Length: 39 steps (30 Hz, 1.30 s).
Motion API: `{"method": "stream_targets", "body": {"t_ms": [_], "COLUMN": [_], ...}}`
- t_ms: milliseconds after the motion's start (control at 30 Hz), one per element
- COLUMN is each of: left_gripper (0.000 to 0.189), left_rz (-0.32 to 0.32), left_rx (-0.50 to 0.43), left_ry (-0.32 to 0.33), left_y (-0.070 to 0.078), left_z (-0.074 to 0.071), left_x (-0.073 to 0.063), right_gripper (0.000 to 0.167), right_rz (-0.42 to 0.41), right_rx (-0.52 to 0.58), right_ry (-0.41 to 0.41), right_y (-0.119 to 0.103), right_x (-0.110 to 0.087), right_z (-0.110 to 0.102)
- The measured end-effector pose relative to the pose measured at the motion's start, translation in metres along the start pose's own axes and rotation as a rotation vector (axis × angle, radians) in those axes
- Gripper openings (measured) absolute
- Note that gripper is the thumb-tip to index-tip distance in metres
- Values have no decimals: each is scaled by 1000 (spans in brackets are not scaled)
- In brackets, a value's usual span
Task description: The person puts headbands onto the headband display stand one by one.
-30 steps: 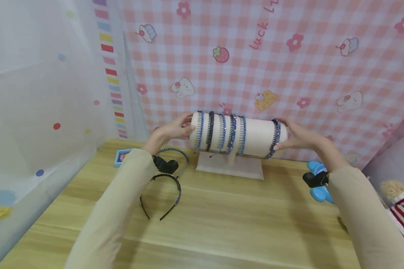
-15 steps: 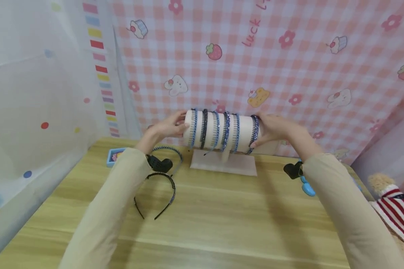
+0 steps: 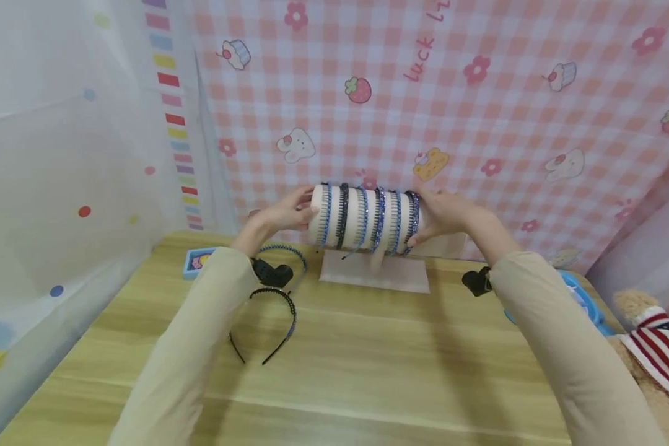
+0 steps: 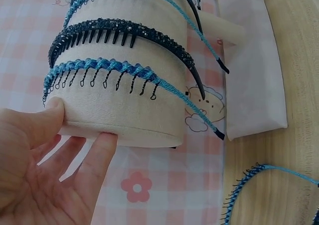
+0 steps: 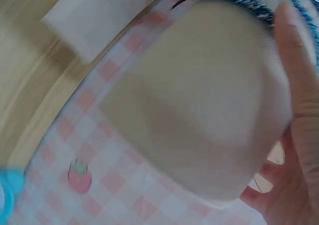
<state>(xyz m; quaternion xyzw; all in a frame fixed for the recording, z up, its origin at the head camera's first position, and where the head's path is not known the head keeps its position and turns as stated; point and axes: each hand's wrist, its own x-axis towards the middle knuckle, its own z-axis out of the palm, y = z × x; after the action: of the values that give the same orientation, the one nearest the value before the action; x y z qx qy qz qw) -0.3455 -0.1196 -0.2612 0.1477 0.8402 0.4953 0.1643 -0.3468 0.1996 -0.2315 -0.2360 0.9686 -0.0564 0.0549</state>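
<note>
A cream roll-shaped headband stand [image 4: 134, 117] on a flat base [image 3: 393, 277] carries several blue and black toothed headbands side by side. My left hand [image 3: 281, 214] holds the stand's left end; in the left wrist view the thumb presses on the roll's side and fingertips touch the end. At the right, my right hand [image 3: 446, 210] reaches round the roll, with the thumb on a dark sparkly headband [image 3: 412, 223] and the other fingers behind. That headband sits close beside a blue headband [image 3: 396, 220]. The roll's right part [image 5: 199, 100] is bare in the right wrist view.
On the wooden table [image 3: 362, 371] lie a black headband [image 3: 294, 316] and a blue headband [image 3: 303, 260], partly behind the left sleeve. A small blue tray [image 3: 192, 263] is farther left. At the right are a blue object [image 3: 582, 297] and a teddy bear [image 3: 647, 353].
My right hand has slid the dark sparkly headband leftward along the roll, from the right end to beside the other headbands. The left hand keeps its place on the left end.
</note>
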Motion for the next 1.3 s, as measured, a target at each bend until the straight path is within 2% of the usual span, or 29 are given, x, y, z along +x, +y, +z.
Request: {"method": "stream_targets", "body": {"t_ms": [100,167,267,333,367,433,600,667,767,867,933,1067,1167,1300], "left_gripper": [59,59,58,58,57,57,57,57,57,59,59,60,60,61], "left_rz": [-4,6,27,35,36,36,34,27,7,-10,-15,-19,-26,-32], "left_rx": [-10,-14,-19,-27,-29,-35,-39,-34,-32,-30,-32,-46,-53,-40], "left_ry": [5,3,6,13,18,20,14,20,26,20,21,26,33,42], "left_y": [1,3,8,10,12,13,12,11,7,3,2,1,1,0], "left_z": [0,-1,-3,-4,-4,-4,-1,0,3,6,7,6,4,1], "left_x": [3,4,4,4,4,4,5,5,4,3,3,2,2,2], "right_gripper": [117,111,82,63,56,48,38,39,41,39,34,19,14,22], "right_rz": [3,-14,-114,-207,-254,-335,-384,-345,-169,51,121,132,129,134], "right_rx": [182,295,390,407,420,484,581,662,873,1033,1044,1010,1023,1075], "right_ry": [43,146,342,377,358,268,-26,-138,-277,-305,-293,-263,-271,-307], "right_y": [-1,-8,-32,-51,-60,-76,-107,-117,-134,-153,-164,-181,-186,-180], "right_x": [-5,-9,-17,-19,-18,-14,10,22,38,47,51,55,56,53], "right_z": [-4,-6,-4,2,7,19,70,98,140,171,183,190,185,173]}}
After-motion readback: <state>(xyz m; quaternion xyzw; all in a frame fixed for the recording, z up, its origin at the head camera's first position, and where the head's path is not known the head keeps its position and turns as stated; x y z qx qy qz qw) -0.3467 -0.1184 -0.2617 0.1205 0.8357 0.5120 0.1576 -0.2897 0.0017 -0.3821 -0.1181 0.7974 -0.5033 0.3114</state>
